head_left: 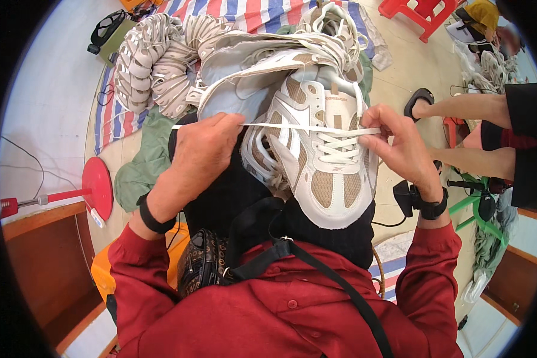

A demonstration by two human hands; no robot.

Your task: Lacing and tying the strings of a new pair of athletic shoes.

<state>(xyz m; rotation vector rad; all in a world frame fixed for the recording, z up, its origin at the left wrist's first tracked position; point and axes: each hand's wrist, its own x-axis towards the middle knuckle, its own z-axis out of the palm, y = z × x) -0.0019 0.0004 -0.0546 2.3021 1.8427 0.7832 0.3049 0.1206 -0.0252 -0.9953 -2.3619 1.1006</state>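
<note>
Across my lap lies a white and beige sneaker upper (331, 200), its toe toward me, with a white shoelace (292, 126) criss-crossed through its lower eyelets. My left hand (206, 143) is closed in a pinch on one length of the lace, drawn taut to the left over the upper. At the right eyelet row, my right hand (400, 140) pinches the lace between thumb and fingers. More uppers (259, 152) lie beneath and beside this one. Behind it, an open upper shows its pale blue lining (235, 98).
Nested rolls of uppers (138, 65) lie on a striped sheet (232, 13) ahead. A green cloth (143, 164) and red round-based stand (98, 190) are at left. Another person's legs (471, 113) reach in from the right. A red stool (420, 13) stands far right.
</note>
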